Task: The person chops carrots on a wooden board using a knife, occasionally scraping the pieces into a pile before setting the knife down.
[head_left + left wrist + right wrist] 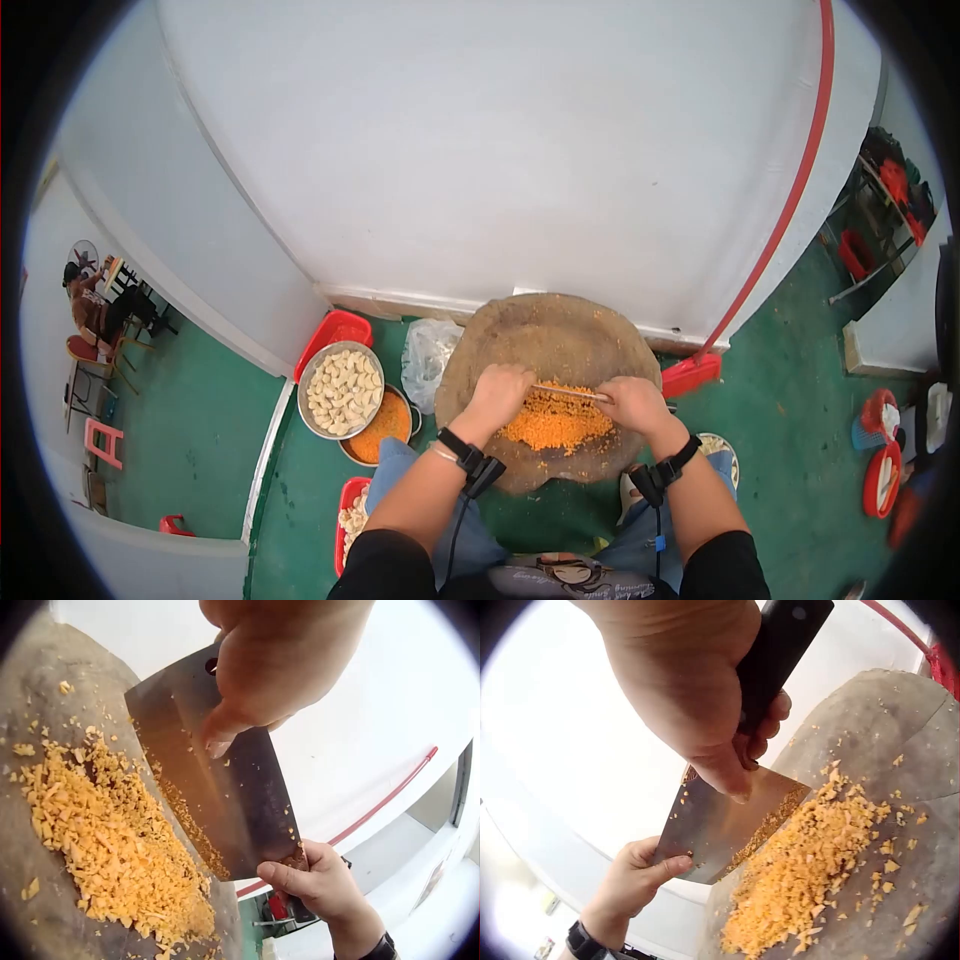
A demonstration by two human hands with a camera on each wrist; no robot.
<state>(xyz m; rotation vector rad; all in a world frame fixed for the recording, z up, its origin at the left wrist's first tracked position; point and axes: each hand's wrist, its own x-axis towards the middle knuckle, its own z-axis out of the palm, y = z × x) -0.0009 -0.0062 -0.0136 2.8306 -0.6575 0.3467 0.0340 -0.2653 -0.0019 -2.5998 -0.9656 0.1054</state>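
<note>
Against a white wall (500, 150), a round wooden chopping block (540, 335) bore a loose mound of orange mince (555, 425) toward its near side, crumbly and uneven, with scraps clinging to the cleaver (244, 806) at its far edge. Fingers of the left hand (500, 395) pinched the blade's left end and those of the right hand (636, 404) grasped the handle, apparently for mincing; the next move seemed to call for an even two-handed stroke, fingertips clear of the edge.

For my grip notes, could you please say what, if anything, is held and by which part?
A broad steel cleaver: the right hand grips its black handle, the left hand pinches the blade's far end.
</note>
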